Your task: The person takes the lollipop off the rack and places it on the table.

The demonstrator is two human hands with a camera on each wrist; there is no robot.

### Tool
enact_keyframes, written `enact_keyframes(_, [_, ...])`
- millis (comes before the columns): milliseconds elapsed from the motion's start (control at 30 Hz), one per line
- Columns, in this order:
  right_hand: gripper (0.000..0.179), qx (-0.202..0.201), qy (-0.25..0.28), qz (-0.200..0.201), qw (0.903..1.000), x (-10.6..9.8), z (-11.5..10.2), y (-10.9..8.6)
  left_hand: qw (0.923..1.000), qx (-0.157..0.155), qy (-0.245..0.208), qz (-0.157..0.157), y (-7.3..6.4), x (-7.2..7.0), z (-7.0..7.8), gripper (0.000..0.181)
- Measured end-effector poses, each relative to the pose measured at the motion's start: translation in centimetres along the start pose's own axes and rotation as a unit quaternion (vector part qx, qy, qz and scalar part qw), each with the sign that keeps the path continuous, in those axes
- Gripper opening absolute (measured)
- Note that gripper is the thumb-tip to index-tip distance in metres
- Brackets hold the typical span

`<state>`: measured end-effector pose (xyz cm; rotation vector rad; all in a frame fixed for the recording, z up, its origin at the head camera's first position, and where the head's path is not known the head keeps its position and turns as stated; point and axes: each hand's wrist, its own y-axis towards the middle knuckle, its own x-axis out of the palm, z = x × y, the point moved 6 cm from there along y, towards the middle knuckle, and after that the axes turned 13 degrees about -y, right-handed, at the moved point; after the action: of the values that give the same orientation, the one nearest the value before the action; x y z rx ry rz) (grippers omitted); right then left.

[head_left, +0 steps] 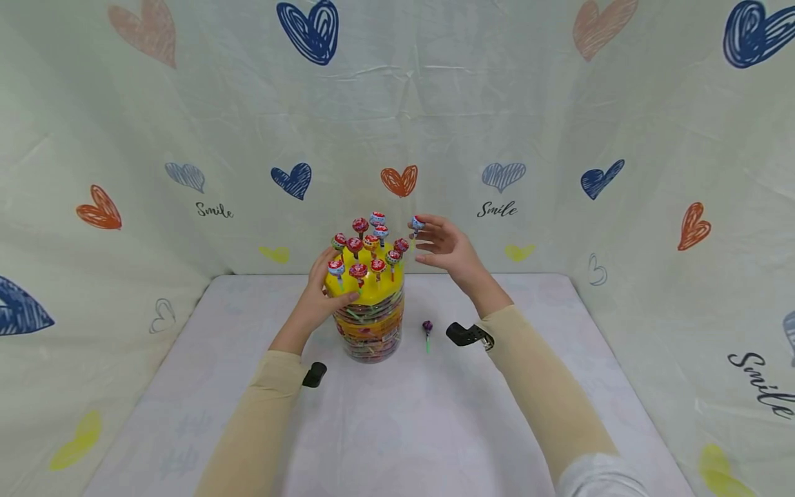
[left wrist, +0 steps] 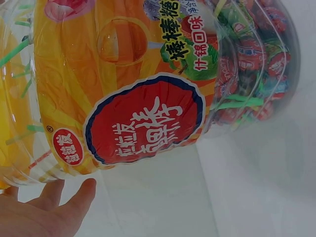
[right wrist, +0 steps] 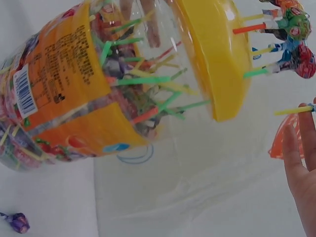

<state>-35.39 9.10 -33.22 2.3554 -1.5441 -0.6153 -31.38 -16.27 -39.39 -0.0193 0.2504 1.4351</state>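
Observation:
A clear plastic jar (head_left: 370, 336) of lollipops with an orange label stands upright on the table. Its yellow lid (head_left: 373, 295) has several wrapped lollipops (head_left: 358, 272) standing in its top, sticks down. My left hand (head_left: 315, 301) grips the lid's left side, thumb at the front and fingers round behind; in the left wrist view some fingers (left wrist: 79, 200) show beside the jar's upper end. Right of the lid, my right hand (head_left: 453, 252) pinches a blue-wrapped lollipop (head_left: 417, 223) upright in the fingertips. Its yellow stick (right wrist: 294, 111) points down, apart from the lid.
A purple lollipop (head_left: 427, 326) with a green stick lies on the white table (head_left: 397, 428), right of the jar. Behind the table hangs a pale curtain (head_left: 348, 124) printed with hearts. Many more lollipops with coloured sticks (right wrist: 143, 80) fill the jar.

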Motion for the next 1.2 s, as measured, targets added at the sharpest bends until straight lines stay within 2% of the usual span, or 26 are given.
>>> enact_keyframes(300, [0.057, 0.05, 0.033, 0.031, 0.9977, -1.5, 2.7, -2.2, 1.0, -0.003, 0.006, 0.002, 0.0, -0.1, -0.1, 0.091])
enact_keyframes(867, [0.059, 0.152, 0.033, 0.044, 0.9869, -1.5, 10.3, -6.5, 0.9999, -0.001, 0.01, 0.003, 0.1, 0.0, 0.0, 0.092])
enact_keyframes(1100, [0.057, 0.214, -0.029, 0.033, 0.9759, -1.4, 13.4, -8.5, 0.9999, -0.005, 0.007, 0.006, 0.0, 0.0, 0.0, 0.091])
enact_keyframes(1200, [0.057, 0.229, -0.037, 0.027, 0.9724, -1.4, 14.4, -9.3, 1.0, -0.004, 0.005, 0.006, 0.0, -0.1, -0.1, 0.09])
